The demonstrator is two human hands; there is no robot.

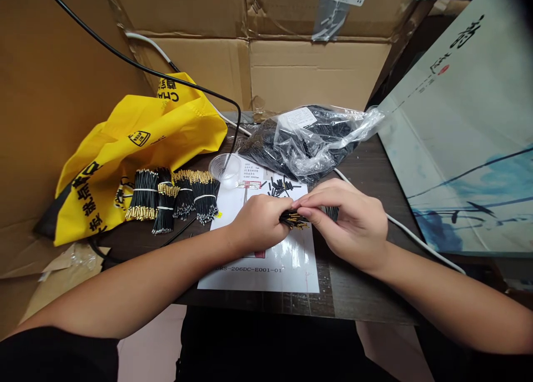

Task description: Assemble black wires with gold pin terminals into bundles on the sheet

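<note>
My left hand (263,222) is wrapped round a bundle of short black wires (293,220), whose gold-coloured ends poke out to the right of the fist. Thumb and forefinger of my right hand (353,221) are pinched together at the top of this bundle, touching my left hand's thumb. Whatever lies between those fingertips is too small to make out. Just behind the hands, loose short black tubes (280,187) are scattered on a printed white sheet (291,276). Part of another dark bundle (332,212) shows behind my right hand's fingers.
Several banded bundles of black wires (144,196) lie at the left, against a yellow bag (154,132). A clear plastic cup (227,168) lies at the sheet's top. Behind is a clear bag of black pieces (308,137). A black cable (166,78) hangs across the left; a large panel (470,149) leans right.
</note>
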